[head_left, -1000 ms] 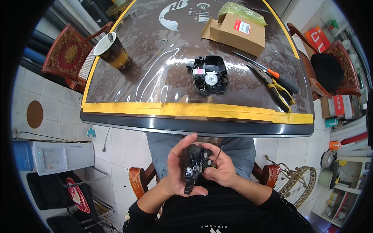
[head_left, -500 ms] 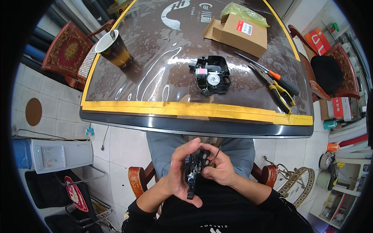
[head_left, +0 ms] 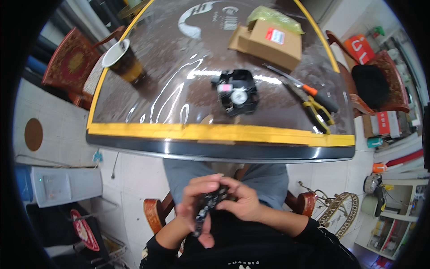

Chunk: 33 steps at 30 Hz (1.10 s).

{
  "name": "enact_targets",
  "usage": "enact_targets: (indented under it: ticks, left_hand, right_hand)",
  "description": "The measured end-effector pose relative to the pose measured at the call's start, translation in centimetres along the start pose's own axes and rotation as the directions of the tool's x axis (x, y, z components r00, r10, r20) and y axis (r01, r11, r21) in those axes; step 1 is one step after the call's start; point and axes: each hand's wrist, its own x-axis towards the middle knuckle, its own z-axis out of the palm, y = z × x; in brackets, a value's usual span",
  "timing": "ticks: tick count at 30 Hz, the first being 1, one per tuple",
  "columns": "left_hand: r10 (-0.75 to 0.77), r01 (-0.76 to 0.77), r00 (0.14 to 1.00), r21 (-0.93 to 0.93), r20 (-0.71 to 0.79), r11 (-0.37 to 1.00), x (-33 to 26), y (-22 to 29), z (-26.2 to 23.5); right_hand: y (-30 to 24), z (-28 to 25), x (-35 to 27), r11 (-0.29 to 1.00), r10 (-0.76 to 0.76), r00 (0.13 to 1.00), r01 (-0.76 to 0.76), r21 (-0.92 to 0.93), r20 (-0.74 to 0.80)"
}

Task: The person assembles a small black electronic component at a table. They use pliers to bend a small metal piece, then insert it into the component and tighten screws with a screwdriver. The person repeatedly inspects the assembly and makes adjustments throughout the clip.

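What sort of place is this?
Likely a small repair workshop: yellow-and-black metal pliers and an open black plastic housing on the table, with a cluttered white shelf unit at right.

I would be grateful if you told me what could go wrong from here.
The black part between the left hand and right hand is above the lap, away from the table, so a slip might drop it to the floor.
The cup stands near the table's left edge, so a bump could knock it off.
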Motion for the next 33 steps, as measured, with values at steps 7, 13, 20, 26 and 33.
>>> enact_targets:
  ticks: [7,13,20,26,33]
  left_hand:
    - [-0.468,0.373,0.775,-0.291,-0.425,0.881,1.7,0.9,-0.9]
    - [-0.716,0.365,0.642,-0.712,-0.273,0.599,3.0,0.6,-1.2]
    - [-0.514,0.359,0.857,-0.658,-0.049,0.662,2.7,0.4,-3.6]
    - [-0.355,0.350,0.932,-0.406,0.067,0.844,3.8,1.4,-5.5]
    - [-0.143,0.205,0.970,-0.337,0.199,0.919,5.0,1.6,-6.5]
  right_hand:
    - [-10.3,-3.9,4.8,0.587,-0.172,0.984,0.076,-0.806,-0.032]
    - [-15.3,-9.8,10.1,-0.176,-0.243,0.970,-0.030,-0.984,0.014]
    - [-17.8,-12.2,10.0,-0.345,-0.315,0.949,-0.137,-0.929,-0.023]
    - [-18.3,-14.3,6.9,-0.461,-0.228,0.942,-0.328,-0.825,-0.247]
    - [-19.5,-16.6,7.2,-0.395,-0.112,0.953,-0.304,-0.867,-0.283]
